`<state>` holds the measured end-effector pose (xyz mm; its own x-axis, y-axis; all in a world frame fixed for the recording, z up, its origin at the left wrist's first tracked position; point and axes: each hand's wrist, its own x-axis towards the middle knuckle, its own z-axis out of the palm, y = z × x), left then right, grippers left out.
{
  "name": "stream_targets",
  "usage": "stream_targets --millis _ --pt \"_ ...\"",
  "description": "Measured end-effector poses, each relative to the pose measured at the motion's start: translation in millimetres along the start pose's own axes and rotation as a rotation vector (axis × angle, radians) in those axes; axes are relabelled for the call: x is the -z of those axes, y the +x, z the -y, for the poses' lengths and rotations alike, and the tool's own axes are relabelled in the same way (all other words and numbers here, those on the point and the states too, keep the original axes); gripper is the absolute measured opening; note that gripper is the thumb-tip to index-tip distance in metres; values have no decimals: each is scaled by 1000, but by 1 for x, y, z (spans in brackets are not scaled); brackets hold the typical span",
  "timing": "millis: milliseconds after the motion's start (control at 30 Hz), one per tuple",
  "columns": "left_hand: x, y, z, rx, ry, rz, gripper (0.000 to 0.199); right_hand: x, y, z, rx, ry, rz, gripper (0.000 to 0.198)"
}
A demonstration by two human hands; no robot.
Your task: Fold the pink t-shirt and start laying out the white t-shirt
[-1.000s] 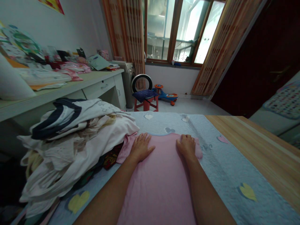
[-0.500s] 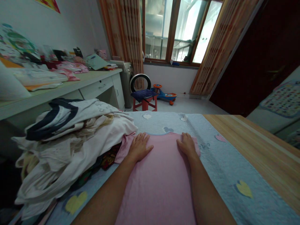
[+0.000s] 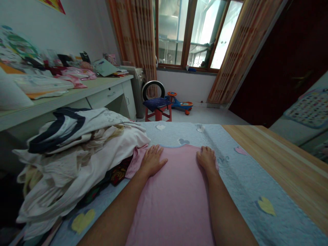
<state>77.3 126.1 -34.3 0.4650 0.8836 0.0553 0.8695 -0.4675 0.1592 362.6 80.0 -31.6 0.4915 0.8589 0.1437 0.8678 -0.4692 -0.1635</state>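
Note:
A pink T-shirt with a blue-edged neckline lies spread flat on the light blue bed cover, its neck end away from me. My left hand rests flat on the shirt's left shoulder, fingers stretched forward and thumb out to the side. At the right shoulder, my right hand has its fingers bent and its thumb drawn in, closed on the cloth by the sleeve. The left sleeve spreads out beside my left hand, while most of the right sleeve is hidden under my right hand.
A heap of crumpled white, beige and dark clothes lies on the left of the blue cover. Bare wooden board shows at right. Beyond are a cluttered desk, a red stool and a blue ride-on toy.
My right hand has shifted slightly right, its fingers curling and its thumb drawing in at the shirt's shoulder. My left hand and the shirt's body stay in place.

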Motion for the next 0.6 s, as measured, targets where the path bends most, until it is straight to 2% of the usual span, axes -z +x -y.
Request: stream_targets --millis 200,367,600 --pt "-2 1 1 3 -5 -8 67 4 2 -1 -31 77 -116 41" --pt "-3 1 2 5 -9 0 68 7 -1 2 -23 33 -35 35" --pt "-2 1 2 28 -27 -20 74 9 -11 12 -21 -30 -38 35"
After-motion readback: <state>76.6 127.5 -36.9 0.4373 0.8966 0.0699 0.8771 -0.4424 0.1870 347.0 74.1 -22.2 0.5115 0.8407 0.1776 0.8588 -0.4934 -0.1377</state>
